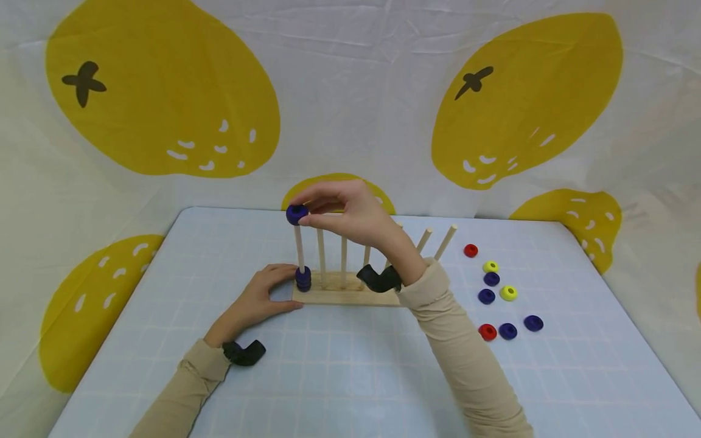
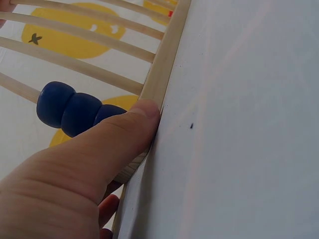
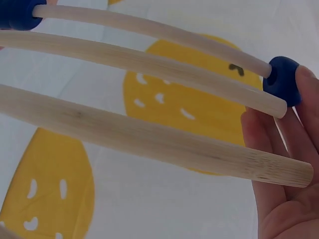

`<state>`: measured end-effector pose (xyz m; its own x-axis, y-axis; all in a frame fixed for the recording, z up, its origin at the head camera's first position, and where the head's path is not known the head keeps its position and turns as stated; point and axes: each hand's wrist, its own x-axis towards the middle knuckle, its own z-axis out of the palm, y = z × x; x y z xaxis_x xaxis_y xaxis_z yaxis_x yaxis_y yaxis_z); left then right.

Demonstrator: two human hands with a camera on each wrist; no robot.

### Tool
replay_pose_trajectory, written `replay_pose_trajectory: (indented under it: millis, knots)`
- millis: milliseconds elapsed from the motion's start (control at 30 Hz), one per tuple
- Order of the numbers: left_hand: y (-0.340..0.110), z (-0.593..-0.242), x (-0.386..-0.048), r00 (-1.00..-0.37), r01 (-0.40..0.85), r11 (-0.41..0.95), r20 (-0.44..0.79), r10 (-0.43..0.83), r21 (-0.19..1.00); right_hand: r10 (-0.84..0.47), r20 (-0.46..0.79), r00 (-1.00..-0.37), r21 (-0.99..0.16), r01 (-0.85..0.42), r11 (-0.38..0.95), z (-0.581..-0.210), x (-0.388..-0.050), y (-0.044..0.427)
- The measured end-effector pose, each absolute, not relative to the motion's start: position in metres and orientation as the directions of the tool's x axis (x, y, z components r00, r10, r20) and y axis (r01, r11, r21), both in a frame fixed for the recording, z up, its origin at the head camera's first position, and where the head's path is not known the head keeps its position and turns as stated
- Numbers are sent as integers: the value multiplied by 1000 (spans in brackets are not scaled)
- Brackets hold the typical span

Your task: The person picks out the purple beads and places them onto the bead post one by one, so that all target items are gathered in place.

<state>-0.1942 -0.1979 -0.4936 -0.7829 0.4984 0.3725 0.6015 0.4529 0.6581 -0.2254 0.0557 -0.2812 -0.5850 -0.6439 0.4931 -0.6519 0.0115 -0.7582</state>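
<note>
So, head view, 12 o'clock pointing away from the person. The right hand (image 1: pixel 350 210) is pinching a round dark-blue bead with a centre hole (image 1: pixel 294 217) between thumb and fingertips, holding it at the top of the 9 o'clock-most pale wooden peg (image 1: pixel 299 249). Peg tip is meeting the hole; can't tell how far in. Below, a bare stretch of that peg is leaving sliding room down to a stack of three dark-blue beads (image 1: pixel 303 280), sitting low at the base.

The left hand (image 1: pixel 261 296) is gripping the 9 o'clock end of the long pale wooden base (image 1: pixel 350 297): thumb pressing the near edge, fingers reaching round to the far side, thumb and fingers spread apart. More upright wooden pegs (image 1: pixel 321 258) are lining up toward 3 o'clock, the right forearm crossing in front of some.

Past the base at 3 o'clock, loose beads are lying apart or close together: two red (image 1: pixel 470 250), two yellow (image 1: pixel 509 293), four dark blue (image 1: pixel 533 323). Pale-blue tabletop (image 1: pixel 328 377) is stretching from the base toward 6 o'clock and between the loose beads and its 3 o'clock edge.
</note>
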Motion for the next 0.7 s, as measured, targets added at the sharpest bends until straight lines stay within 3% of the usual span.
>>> replay_pose_trajectory:
  millis: [700]
  knots:
    - [-198, -491, -193, -795, 583, 464, 351, 496, 667, -668, 456, -587, -724, -682, 105, -281, -227, 55]
